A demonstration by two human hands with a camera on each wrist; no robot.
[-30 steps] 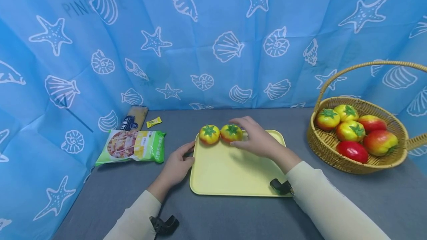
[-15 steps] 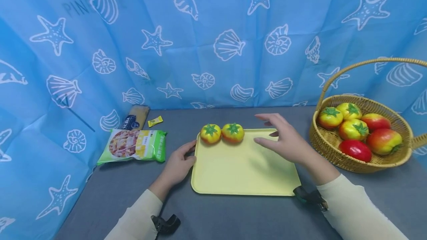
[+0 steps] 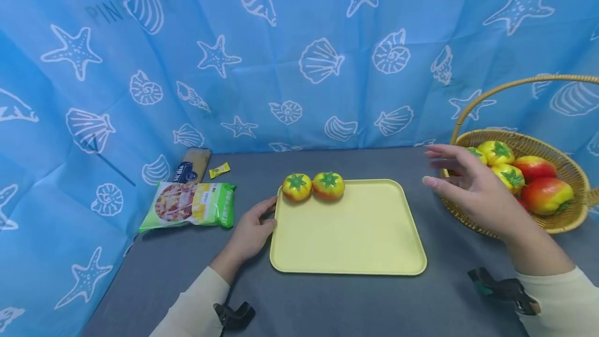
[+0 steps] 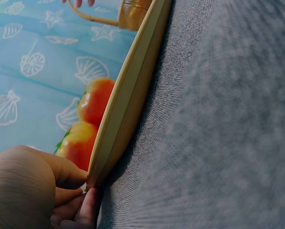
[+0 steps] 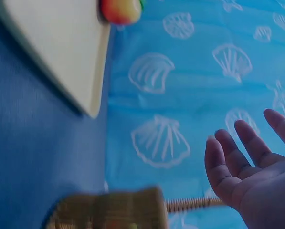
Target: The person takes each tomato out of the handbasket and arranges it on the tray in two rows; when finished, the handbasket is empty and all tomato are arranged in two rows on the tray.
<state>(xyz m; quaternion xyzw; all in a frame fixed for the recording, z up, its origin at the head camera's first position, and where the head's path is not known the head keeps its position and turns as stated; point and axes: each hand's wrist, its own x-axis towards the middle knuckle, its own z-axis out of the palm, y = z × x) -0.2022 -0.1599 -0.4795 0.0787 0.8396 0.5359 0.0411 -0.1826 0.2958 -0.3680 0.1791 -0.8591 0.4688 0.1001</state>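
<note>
My left hand [image 3: 252, 230] holds the left rim of a pale yellow tray [image 3: 355, 238]; in the left wrist view, thumb and fingers [image 4: 68, 174] meet at the tray's corner. Side by side in the tray's far left corner sit two yellow-red, tomato-like fruits [image 3: 297, 187] with green star-shaped leaf tops. My right hand [image 3: 482, 196] is in the air by the left side of a wicker basket [image 3: 577, 217], hiding part of it. Its fingers are spread and loosely bent, with nothing held. In the basket lie more tomato-like fruits [image 3: 496, 153] and red-yellow, mango-like fruits [image 3: 547, 195].
Left of the tray lie a green-edged food packet [image 3: 192, 204], a dark-labelled pack [image 3: 193, 165] and a small yellow wrapped piece [image 3: 219, 170]. A blue curtain [image 3: 281, 56] stands behind the grey tabletop [image 3: 327, 306]. The basket's tall handle [image 3: 515, 85] arches above it.
My right hand has left the second tomato-like fruit and moved right, across the tray to the basket. The left hand has stayed at the tray's left rim.
</note>
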